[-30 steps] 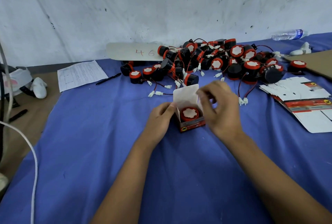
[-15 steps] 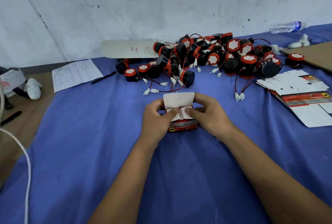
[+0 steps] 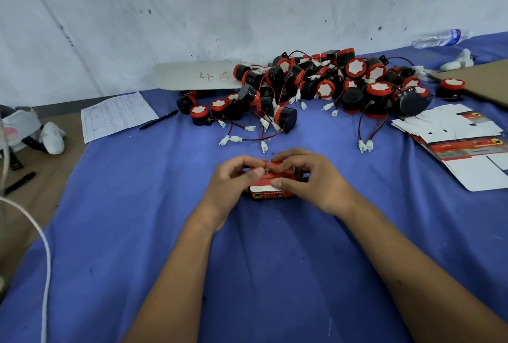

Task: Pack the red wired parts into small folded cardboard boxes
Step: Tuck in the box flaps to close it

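Observation:
A small red and white cardboard box (image 3: 270,187) stands on the blue cloth at the middle of the table. My left hand (image 3: 232,186) grips its left side, with the thumb on its top. My right hand (image 3: 310,180) grips its right side, fingers curled over the top edge and thumb pressing the front of the lid. The top flap is folded down, so the part inside is hidden. A pile of several black and red wired parts (image 3: 316,87) with white plugs lies behind the box, near the wall.
A stack of flat unfolded boxes (image 3: 456,142) lies at the right. A paper sheet (image 3: 118,114) and a pen (image 3: 158,120) lie at the left. A water bottle (image 3: 439,38) and brown cardboard (image 3: 483,78) sit at the far right. A white cord (image 3: 41,246) hangs at the left edge.
The red part went out of sight as both hands folded the side flaps in. The white top flap, upright before, now lies shut over the box.

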`<state>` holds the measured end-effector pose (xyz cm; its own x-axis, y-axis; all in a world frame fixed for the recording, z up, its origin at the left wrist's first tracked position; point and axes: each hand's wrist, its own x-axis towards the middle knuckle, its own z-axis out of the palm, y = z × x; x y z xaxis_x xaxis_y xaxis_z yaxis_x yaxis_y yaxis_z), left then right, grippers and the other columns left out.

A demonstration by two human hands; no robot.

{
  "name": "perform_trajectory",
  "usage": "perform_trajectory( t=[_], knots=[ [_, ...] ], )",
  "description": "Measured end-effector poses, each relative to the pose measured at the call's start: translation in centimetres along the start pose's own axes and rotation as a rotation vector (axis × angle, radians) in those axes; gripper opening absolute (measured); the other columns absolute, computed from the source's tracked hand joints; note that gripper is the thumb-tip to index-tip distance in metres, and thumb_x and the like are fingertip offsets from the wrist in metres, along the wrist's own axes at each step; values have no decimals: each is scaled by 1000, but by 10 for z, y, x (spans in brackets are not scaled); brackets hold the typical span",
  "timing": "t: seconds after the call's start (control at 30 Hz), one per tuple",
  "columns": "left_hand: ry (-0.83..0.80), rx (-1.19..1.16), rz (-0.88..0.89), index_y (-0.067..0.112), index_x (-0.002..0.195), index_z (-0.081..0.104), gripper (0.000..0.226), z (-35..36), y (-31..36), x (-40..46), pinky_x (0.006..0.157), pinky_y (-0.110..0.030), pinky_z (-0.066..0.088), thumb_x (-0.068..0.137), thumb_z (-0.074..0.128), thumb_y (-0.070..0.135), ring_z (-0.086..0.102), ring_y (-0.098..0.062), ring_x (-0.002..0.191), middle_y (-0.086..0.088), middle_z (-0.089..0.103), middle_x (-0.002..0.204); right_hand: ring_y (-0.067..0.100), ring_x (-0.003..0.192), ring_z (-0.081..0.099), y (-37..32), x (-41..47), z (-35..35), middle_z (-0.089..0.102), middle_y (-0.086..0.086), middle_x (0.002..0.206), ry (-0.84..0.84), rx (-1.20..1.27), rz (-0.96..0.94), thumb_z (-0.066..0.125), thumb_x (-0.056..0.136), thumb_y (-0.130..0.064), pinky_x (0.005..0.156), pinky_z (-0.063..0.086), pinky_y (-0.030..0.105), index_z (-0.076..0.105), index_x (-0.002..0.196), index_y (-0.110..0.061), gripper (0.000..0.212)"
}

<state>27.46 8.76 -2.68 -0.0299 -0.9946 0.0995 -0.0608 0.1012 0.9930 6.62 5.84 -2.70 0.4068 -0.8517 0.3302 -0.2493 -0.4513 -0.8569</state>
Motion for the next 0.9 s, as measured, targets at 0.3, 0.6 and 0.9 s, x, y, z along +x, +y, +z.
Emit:
perform_trajectory(
  t=[0.3, 0.6, 0.9],
  knots=[
    [-62, 303, 114, 30, 105, 77, 41, -8, -1, -1, 93, -51, 58, 67, 93, 31, 68, -36, 93, 6, 76, 113, 11, 105, 65, 3, 1, -2, 67, -6, 115, -27, -129, -104, 86, 80, -27, 85, 55, 25, 75, 104, -19, 28],
    [-71, 471, 158, 26, 134, 62, 78, -4, 1, -3, 94, -45, 58, 63, 92, 30, 68, -27, 102, 7, 67, 125, 7, 110, 61, 3, 0, 3, 62, -11, 120, -38, -324, -217, 79, 81, -47, 90, 52, 27, 70, 120, -31, 43],
    [-42, 469, 128, 26, 143, 55, 90, -2, 1, -3, 93, -41, 59, 65, 94, 2, 67, -16, 105, 11, 65, 123, 8, 108, 62, -3, 2, 9, 65, -14, 117, 36, -316, -163, 67, 93, -35, 91, 49, 25, 70, 126, -35, 33]
  ],
)
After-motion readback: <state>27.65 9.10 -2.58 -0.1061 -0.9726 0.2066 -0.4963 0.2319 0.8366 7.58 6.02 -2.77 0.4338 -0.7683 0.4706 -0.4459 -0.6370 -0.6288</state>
